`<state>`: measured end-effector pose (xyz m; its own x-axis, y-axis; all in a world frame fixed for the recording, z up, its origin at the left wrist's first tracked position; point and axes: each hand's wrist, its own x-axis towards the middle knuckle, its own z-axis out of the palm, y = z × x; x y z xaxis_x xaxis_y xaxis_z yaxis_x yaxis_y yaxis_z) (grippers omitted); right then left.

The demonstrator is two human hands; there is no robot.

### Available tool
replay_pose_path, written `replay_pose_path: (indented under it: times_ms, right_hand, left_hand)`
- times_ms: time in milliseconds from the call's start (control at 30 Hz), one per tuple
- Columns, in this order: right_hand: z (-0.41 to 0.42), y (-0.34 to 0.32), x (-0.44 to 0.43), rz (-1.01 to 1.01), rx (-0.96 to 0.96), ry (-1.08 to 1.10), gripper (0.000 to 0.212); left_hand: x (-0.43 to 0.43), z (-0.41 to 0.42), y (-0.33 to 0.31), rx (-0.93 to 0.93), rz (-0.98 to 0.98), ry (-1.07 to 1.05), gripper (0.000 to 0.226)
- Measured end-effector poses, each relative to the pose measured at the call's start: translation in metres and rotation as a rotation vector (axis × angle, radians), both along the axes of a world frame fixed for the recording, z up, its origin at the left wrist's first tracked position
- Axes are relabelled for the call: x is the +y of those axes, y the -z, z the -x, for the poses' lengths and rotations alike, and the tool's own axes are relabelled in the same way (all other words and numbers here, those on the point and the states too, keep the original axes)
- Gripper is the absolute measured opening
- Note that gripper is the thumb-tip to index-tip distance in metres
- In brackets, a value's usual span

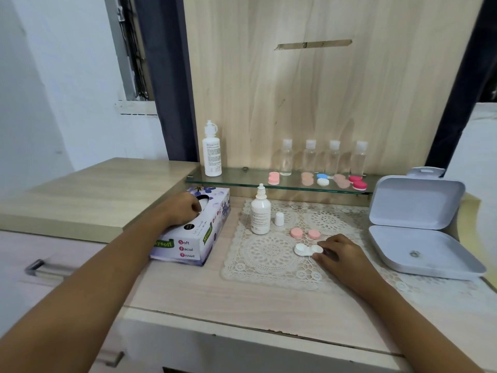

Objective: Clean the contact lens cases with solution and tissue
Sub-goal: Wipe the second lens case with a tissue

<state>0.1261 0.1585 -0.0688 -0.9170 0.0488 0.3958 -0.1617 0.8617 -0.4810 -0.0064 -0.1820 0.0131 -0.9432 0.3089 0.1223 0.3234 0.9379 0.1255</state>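
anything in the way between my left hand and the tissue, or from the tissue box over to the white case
Nothing visible. The left hand pinches the tissue at the tissue box opening. The lace mat between box and white case is bare; the solution bottle stands farther back.

White wall [40, 76] on the left, window frame [129, 49] next to it, dark curtain [164, 76] hanging beside that. Light wood-grain back panel [322, 90] stood upright behind a pale countertop [242, 300], with a tape strip [313, 44] stuck high on it. Glass shelf [236, 179] ran along the panel's base. Raised wood-grain top [94, 195] at left; drawer handle [40, 266] below. Soft, even lighting.
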Motion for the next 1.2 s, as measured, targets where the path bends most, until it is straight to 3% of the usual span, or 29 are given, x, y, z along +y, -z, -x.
replay_pose_path:
  times_ms: [867, 1067, 1200]
  right_hand:
    - [-0.0004, 0.0008, 0.0007, -0.018, 0.023, -0.006, 0.026]
    - [0.0002, 0.0022, 0.0013, -0.006, 0.033, -0.009, 0.027]
    - [-0.0005, 0.0024, 0.0016, 0.003, 0.026, -0.014, 0.028]
  left_hand:
    - [0.0075, 0.0077, 0.0045, -0.051, -0.037, -0.048, 0.018]
    - [0.0025, 0.0064, -0.0015, -0.017, -0.121, -0.064, 0.018]
    - [0.0000, 0.0064, -0.0046, -0.054, -0.387, -0.100, 0.018]
